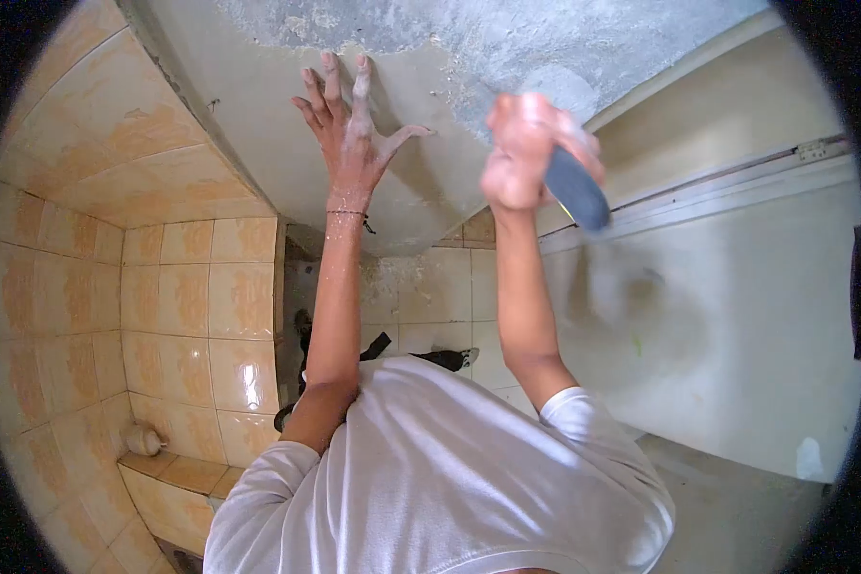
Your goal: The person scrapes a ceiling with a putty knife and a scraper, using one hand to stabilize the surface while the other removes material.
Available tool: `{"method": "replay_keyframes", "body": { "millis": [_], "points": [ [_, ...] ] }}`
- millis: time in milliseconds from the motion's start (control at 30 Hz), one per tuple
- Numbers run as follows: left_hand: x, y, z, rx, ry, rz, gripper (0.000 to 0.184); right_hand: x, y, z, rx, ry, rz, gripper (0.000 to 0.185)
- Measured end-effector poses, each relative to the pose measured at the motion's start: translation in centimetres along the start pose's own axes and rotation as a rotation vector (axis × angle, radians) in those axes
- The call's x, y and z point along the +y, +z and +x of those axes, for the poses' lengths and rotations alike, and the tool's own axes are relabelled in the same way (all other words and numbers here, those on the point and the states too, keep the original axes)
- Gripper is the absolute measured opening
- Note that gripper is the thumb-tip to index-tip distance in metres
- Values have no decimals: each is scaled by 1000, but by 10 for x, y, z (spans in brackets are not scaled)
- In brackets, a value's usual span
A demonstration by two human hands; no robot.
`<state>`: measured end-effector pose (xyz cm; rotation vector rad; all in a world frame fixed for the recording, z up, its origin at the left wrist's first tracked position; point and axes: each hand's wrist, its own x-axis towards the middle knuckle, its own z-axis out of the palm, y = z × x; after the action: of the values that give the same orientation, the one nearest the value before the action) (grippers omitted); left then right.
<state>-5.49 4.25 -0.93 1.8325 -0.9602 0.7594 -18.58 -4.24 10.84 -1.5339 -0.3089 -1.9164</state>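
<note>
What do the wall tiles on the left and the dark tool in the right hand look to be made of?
Wall tiles: probably glazed ceramic, glossy, as one bounces back a bright highlight. Dark tool in the right hand: visible part seems matte plastic or rubber, smooth and dull; blur leaves which open.

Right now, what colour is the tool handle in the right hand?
Handle: dark grey, motion-blurred; head view.

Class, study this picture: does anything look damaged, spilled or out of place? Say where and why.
Yes. Just beyond the left hand, the smooth pale surface breaks off raggedly into a rough grey patch, so its coating looks damaged. Crumbs litter the floor tiles, perhaps fallen from it.
</note>
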Motion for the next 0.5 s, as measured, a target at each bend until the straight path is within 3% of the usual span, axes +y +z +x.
{"method": "replay_keyframes", "body": {
  "millis": [67, 100, 200, 233, 267, 333, 400, 467, 500],
  "points": [
    [2, -1, -1, 1, 5, 1, 124, -8, -17, 12, -202, 65, 33, 25],
    [1, 1, -2, -2, 6, -1, 124, 0, -2, 12, -148, -72, -247, 30],
    [-1, 3, 0, -5, -11, -1, 123, 5, 0, 14, -169, 46, -281, 32],
    [0, 2, -1, -3, -5, -9, 123, -1, 5, 13, 4, 30, -171, 37],
    [0, 2, -1, 4, -2, -17, 123, -12, 3, 18, 1, 28, -170, 37],
    [0, 2, 1, 4, -10, -11, 123, -35, 0, 31, -8, 260, 215, 41],
    [1, 1, -2, -12, -15, -10, 124, -9, 12, 18, 73, 194, 115, 43],
    [0, 2, -2, -9, -9, -6, 125, 31, 2, -9, -25, 405, -181, 43],
    [1, 1, -2, -9, -7, -7, 125, 28, -6, -8, -129, 356, -243, 42]
  ]
}}
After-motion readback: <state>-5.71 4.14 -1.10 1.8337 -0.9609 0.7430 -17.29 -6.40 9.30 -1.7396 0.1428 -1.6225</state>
